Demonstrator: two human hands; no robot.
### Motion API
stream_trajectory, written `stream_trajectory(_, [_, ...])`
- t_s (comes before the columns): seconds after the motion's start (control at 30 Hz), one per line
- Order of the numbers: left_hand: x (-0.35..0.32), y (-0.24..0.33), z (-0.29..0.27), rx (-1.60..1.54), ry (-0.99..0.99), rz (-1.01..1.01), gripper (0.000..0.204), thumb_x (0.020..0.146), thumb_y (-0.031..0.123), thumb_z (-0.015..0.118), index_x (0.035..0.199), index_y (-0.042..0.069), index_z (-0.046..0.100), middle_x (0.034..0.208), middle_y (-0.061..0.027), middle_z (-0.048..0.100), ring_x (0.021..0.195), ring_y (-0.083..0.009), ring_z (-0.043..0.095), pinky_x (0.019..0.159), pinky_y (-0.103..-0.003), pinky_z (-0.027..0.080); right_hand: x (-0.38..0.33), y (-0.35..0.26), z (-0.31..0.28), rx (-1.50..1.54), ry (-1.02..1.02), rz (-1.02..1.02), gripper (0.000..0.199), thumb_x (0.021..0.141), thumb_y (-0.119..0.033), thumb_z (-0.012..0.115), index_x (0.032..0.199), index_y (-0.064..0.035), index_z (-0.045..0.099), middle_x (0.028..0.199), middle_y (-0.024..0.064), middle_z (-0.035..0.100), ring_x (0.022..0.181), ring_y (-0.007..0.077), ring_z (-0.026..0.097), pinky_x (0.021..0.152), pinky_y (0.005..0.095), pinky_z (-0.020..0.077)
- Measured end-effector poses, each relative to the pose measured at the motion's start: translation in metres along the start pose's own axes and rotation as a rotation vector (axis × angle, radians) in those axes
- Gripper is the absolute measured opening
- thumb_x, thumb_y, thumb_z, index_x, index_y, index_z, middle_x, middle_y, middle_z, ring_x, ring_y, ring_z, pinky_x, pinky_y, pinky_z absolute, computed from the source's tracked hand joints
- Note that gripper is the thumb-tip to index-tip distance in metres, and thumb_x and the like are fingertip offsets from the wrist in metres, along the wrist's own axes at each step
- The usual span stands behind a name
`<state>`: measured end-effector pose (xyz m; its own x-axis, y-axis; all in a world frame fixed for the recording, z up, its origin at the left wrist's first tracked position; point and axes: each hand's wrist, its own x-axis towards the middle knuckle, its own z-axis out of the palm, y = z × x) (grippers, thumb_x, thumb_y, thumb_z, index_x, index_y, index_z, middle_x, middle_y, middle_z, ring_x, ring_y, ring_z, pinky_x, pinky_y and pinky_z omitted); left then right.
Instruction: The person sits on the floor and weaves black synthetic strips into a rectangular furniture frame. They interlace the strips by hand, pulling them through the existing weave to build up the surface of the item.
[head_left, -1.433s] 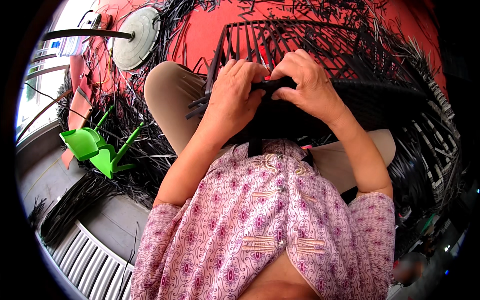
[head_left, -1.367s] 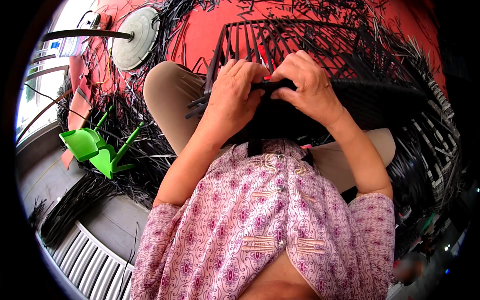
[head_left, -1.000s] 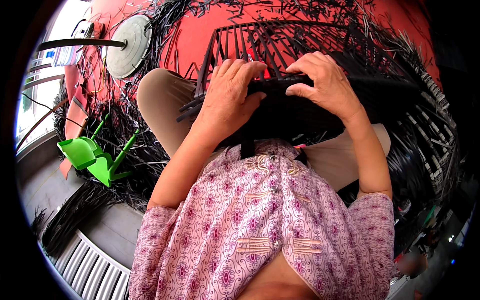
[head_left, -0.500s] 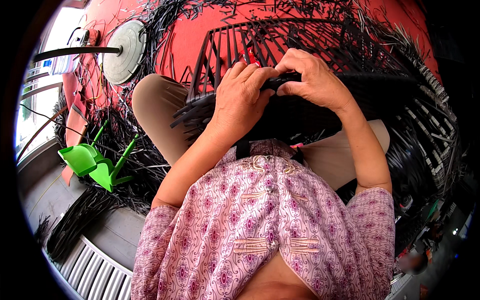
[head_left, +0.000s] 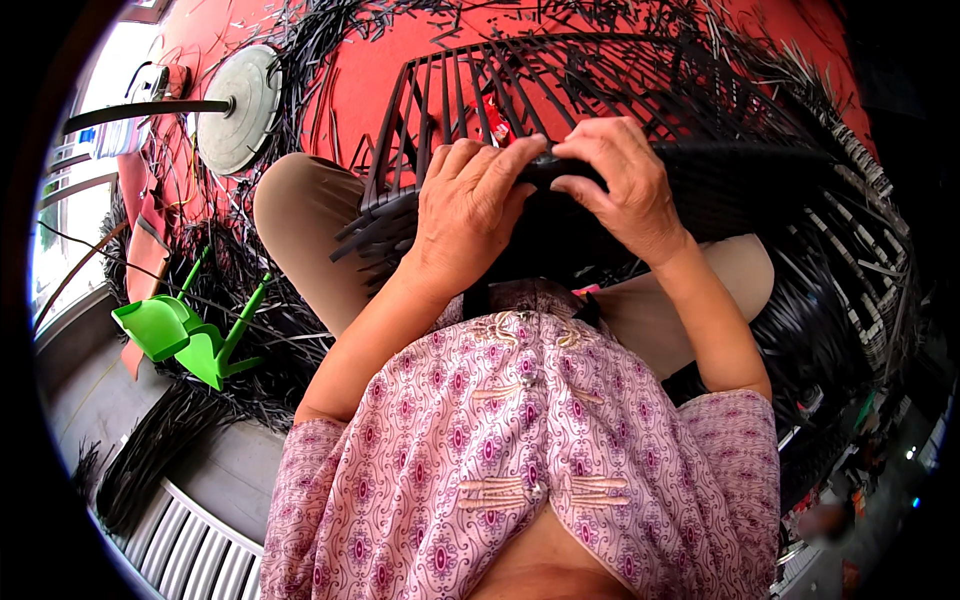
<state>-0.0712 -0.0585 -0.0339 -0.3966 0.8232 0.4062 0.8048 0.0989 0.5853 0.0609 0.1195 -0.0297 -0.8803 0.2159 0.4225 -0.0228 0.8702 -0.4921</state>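
A black basket (head_left: 680, 185) woven from flat strips rests across my lap, with its open slatted side stretching away from me. My left hand (head_left: 470, 195) is closed over its near rim, thumb below and fingers over the top. Close beside it, my right hand (head_left: 620, 185) curls round the same rim with its fingers above and thumb beneath. The two index fingertips almost meet at the middle of the rim. Loose strip ends (head_left: 375, 235) stick out at the basket's left corner. What lies under my fingers is too dark to make out.
Cut black strips (head_left: 300, 350) lie heaped at the left on the red floor (head_left: 380, 60). A bright green plastic piece (head_left: 200, 340) sits on them. Farther back stands a round grey disc (head_left: 240, 110) with a dark rod. White slats (head_left: 195, 545) show at lower left.
Both hands stay at the rim. My right hand has moved slightly down and its fingers have lifted and straightened a little. The basket has shifted slightly left in view.
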Motion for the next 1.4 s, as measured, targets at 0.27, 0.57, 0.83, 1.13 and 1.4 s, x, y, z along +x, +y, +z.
stream_trajectory(0.27, [0.025, 0.016, 0.015, -0.025, -0.15, -0.061, 0.06, 0.082, 0.012, 0.078, 0.138, 0.01, 0.056, 0.111, -0.0046, 0.072, 0.104, -0.0273, 0.063, 0.093, -0.041, 0.046, 0.018, 0.031, -0.043, -0.01, -0.333, 0.097, 0.033, 0.076, -0.027, 0.084, 0.097, -0.0072, 0.069, 0.097, 0.0061, 0.066, 0.096, 0.0261, 0.063, 0.088, 0.0396, 0.0478])
stream_trajectory(0.57, [0.03, 0.021, 0.028, 0.019, -0.185, -0.038, 0.055, 0.084, 0.011, 0.075, 0.136, 0.01, 0.056, 0.105, -0.0063, 0.071, 0.1, -0.0262, 0.065, 0.09, -0.04, 0.045, 0.026, 0.04, -0.039, 0.214, -0.397, 0.275, 0.033, 0.07, -0.022, 0.087, 0.088, -0.0055, 0.065, 0.087, 0.0063, 0.063, 0.086, 0.0275, 0.062, 0.081, 0.0393, 0.048])
stream_trajectory(0.83, [0.035, 0.019, 0.03, 0.059, -0.232, 0.022, 0.061, 0.087, 0.017, 0.075, 0.141, 0.007, 0.05, 0.102, -0.0107, 0.07, 0.099, -0.0296, 0.065, 0.089, -0.042, 0.046, -0.009, 0.031, -0.029, -0.074, -0.128, 0.01, 0.031, 0.074, -0.025, 0.085, 0.088, -0.0102, 0.061, 0.089, 0.0026, 0.062, 0.088, 0.0254, 0.061, 0.084, 0.0416, 0.0459])
stream_trajectory(1.13, [0.066, -0.011, 0.023, 0.001, -0.319, 0.011, 0.053, 0.089, 0.033, 0.077, 0.129, 0.007, 0.053, 0.094, -0.0125, 0.07, 0.097, -0.0327, 0.069, 0.096, -0.047, 0.046, 0.004, 0.062, -0.057, -0.271, -0.219, 0.149, 0.057, 0.078, -0.051, 0.079, 0.112, -0.0064, 0.068, 0.108, 0.0075, 0.07, 0.108, 0.0282, 0.062, 0.1, 0.0408, 0.0431])
stream_trajectory(1.4, [0.114, -0.114, -0.073, -0.084, -0.367, -0.073, 0.049, 0.082, 0.029, 0.084, 0.116, 0.008, 0.056, 0.066, -0.0086, 0.061, 0.061, -0.019, 0.054, 0.061, -0.035, 0.042, 0.099, 0.026, 0.012, -0.225, -0.218, 0.118, 0.062, 0.082, -0.059, 0.074, 0.106, -0.0018, 0.069, 0.106, 0.0157, 0.071, 0.108, 0.0348, 0.063, 0.098, 0.0476, 0.0485])
